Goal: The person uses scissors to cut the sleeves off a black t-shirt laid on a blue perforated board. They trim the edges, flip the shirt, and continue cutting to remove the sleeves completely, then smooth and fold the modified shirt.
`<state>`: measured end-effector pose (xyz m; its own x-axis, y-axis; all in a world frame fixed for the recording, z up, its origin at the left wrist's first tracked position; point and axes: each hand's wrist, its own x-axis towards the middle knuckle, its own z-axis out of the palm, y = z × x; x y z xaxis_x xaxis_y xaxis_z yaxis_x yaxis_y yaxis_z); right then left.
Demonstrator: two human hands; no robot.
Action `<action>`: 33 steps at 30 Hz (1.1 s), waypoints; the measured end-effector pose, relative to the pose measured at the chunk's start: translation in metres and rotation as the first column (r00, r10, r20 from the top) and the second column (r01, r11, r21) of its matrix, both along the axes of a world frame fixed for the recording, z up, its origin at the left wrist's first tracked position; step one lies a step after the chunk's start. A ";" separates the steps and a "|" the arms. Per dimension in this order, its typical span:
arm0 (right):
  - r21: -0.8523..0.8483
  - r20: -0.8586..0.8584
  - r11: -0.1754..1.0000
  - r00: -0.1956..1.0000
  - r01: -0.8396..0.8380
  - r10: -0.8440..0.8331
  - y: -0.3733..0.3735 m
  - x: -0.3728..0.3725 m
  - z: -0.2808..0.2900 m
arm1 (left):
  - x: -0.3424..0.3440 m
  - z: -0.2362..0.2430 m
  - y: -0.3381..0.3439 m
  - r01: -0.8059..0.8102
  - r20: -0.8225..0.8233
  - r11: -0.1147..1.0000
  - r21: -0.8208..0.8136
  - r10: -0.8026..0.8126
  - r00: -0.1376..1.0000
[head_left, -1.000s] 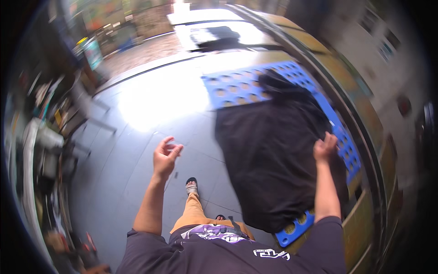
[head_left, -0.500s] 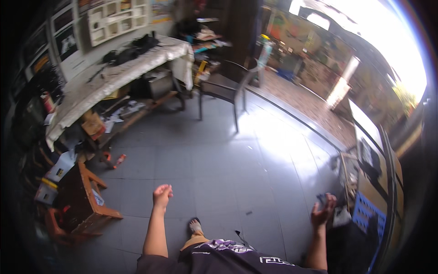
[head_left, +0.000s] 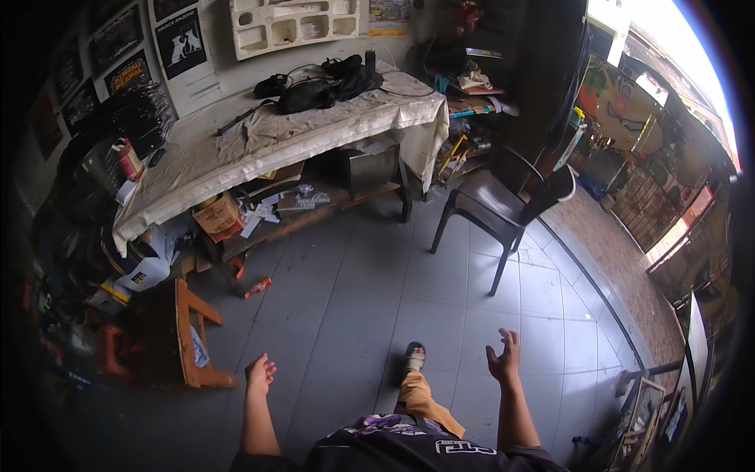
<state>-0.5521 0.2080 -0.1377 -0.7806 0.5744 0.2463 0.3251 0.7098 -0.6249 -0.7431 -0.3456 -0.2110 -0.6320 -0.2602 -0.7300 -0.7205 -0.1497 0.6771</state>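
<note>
My left hand [head_left: 260,373] hangs in the air over the grey tiled floor, fingers loosely bent and apart, with nothing in it. Nearest to it on the left is a brown wooden stool [head_left: 187,338] lying tipped over. Level with it across my body, my right hand [head_left: 504,355] is raised with thumb and fingers spread, also holding nothing. One sandalled foot [head_left: 415,358] shows on the floor between the two hands. Neither hand touches any object.
Ahead stands a long table with a pale, wrinkled cloth [head_left: 200,167] and black bags [head_left: 322,90] on top. A dark plastic chair [head_left: 484,206] stands right of it, near the doorway. A red-orange object [head_left: 258,286] lies by the stool. A wooden frame [head_left: 641,417] leans at lower right.
My view has swung to the right's opposite, leftward, so table and chair sit farther right in the picture. Both hands stay free; my right hand appears closer to the middle.
</note>
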 end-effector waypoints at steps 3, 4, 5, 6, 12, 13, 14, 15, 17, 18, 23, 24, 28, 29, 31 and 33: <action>-0.044 0.014 0.999 1.000 0.013 -0.012 0.062 -0.078 -0.024 | -0.062 -0.015 0.052 -0.120 -0.018 0.991 0.054 0.121 0.992; -0.068 0.030 0.998 1.000 0.010 -0.008 0.077 -0.100 -0.026 | -0.078 -0.021 0.064 -0.138 -0.010 0.988 0.072 0.139 0.990; -0.077 0.046 0.997 0.999 -0.017 0.020 0.095 -0.123 -0.026 | -0.095 -0.027 0.076 -0.155 -0.001 0.984 0.090 0.156 0.988; -0.089 0.062 0.995 0.997 -0.044 0.049 0.110 -0.154 -0.020 | -0.112 -0.020 0.099 -0.114 -0.017 0.992 0.062 0.115 0.993; -0.127 -0.008 0.974 0.982 -0.188 0.188 0.181 -0.358 0.023 | -0.261 0.074 0.239 0.049 -0.216 0.995 -0.082 -0.066 0.974; -0.095 -0.024 0.966 0.970 -0.242 0.240 0.192 -0.398 0.027 | -0.289 0.083 0.253 0.090 -0.292 0.993 -0.079 -0.109 0.950; -0.034 -0.057 0.960 0.960 -0.277 0.275 0.202 -0.439 0.031 | -0.318 0.088 0.263 0.130 -0.362 0.988 -0.082 -0.151 0.920; 0.025 -0.088 0.952 0.947 -0.306 0.307 0.212 -0.483 0.036 | -0.349 0.095 0.273 0.175 -0.430 0.980 -0.091 -0.197 0.881; 0.077 -0.128 0.937 0.929 -0.340 0.347 0.226 -0.576 0.065 | -0.415 0.124 0.299 0.275 -0.562 0.958 -0.080 -0.271 0.782; 0.125 -0.192 0.916 0.897 -0.381 0.399 0.229 -0.624 0.081 | -0.449 0.145 0.310 0.321 -0.593 0.940 -0.116 -0.324 0.737; 0.073 -0.283 0.853 0.810 -0.516 0.514 0.229 -0.882 0.163 | -0.640 0.228 0.372 0.485 -0.799 0.830 -0.276 -0.479 0.364; 0.158 -0.239 0.856 0.822 -0.492 0.516 0.238 -0.939 0.165 | -0.680 0.239 0.392 0.513 -0.818 0.807 -0.293 -0.489 0.302; 0.367 0.152 0.864 0.938 -0.345 0.310 0.241 -1.099 0.142 | -0.801 0.269 0.477 0.513 -0.739 0.662 -0.547 -0.669 0.075; 0.420 0.207 0.851 0.946 -0.316 0.250 0.236 -1.124 0.136 | -0.821 0.276 0.495 0.593 -0.716 0.616 -0.518 -0.691 0.093; 0.410 0.303 0.844 0.924 -0.346 0.231 0.221 -1.151 0.138 | -0.854 0.281 0.522 0.570 -0.647 0.514 -0.640 -0.761 -0.041; 0.448 0.291 0.828 0.930 -0.338 0.223 0.224 -1.173 0.129 | -0.882 0.283 0.545 0.593 -0.600 0.428 -0.682 -0.791 -0.119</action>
<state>-1.7251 0.4317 -0.0087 -0.9553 0.1749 0.2384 0.1508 0.9818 -0.1158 -1.6247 0.1997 0.0719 -0.6606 0.7075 0.2512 0.5361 0.2103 0.8175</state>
